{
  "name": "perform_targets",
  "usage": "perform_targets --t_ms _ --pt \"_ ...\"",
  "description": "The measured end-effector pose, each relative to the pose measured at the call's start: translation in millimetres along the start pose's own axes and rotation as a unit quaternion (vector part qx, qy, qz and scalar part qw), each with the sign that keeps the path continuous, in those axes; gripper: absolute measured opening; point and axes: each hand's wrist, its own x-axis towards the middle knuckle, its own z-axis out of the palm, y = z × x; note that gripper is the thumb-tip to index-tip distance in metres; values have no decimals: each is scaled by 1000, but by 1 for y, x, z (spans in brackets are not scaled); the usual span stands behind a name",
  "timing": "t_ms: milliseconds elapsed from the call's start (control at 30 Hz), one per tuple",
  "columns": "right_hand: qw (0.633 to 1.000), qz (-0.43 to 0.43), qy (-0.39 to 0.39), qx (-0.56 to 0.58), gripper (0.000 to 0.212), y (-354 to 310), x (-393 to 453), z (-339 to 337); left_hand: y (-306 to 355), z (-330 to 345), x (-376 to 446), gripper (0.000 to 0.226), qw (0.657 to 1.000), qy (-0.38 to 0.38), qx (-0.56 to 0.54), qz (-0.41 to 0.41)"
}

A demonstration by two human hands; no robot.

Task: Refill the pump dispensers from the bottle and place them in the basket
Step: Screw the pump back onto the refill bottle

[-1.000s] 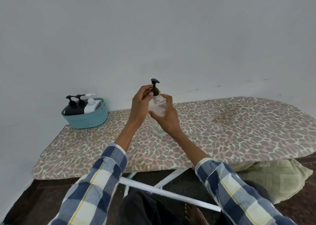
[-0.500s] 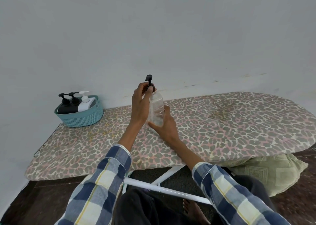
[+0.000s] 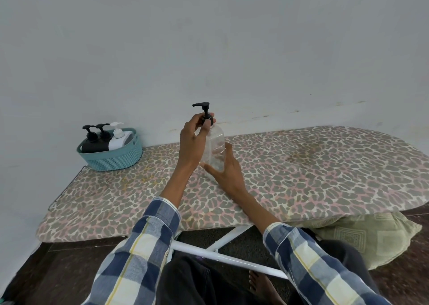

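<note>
A clear plastic dispenser bottle (image 3: 216, 149) with a black pump head (image 3: 204, 110) stands upright over the middle of the leopard-print ironing board (image 3: 301, 170). My left hand (image 3: 192, 142) pinches the black collar of the pump at the bottle's neck. My right hand (image 3: 226, 170) wraps the bottle's lower body from the right. At the board's far left sits a teal basket (image 3: 111, 158) holding two black dispensers (image 3: 95, 142) and one white dispenser (image 3: 118, 138), all leaning back. No refill bottle is in view.
The board lies low against a pale wall, its white metal legs (image 3: 222, 256) folded under it. A green cushion (image 3: 362, 237) lies beneath the board's right end. My knees and a bare foot (image 3: 262, 286) are below, on a dark floor.
The pump head has turned, its nozzle now pointing left. The bottle has been brought upright, and my right hand has slid lower on it. The view shifted slightly.
</note>
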Motion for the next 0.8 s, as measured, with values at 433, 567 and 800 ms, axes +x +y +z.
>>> perform_targets --t_ms 433,567,800 --pt "1000 -13 1 11 82 7 4 5 -3 1 4 22 1000 24 -11 -12" --pt "1000 -12 1 21 79 7 5 5 -3 -1 1 28 998 13 -47 -26" --pt "999 -13 1 35 79 8 5 5 -3 3 2 33 999 43 -16 -22"
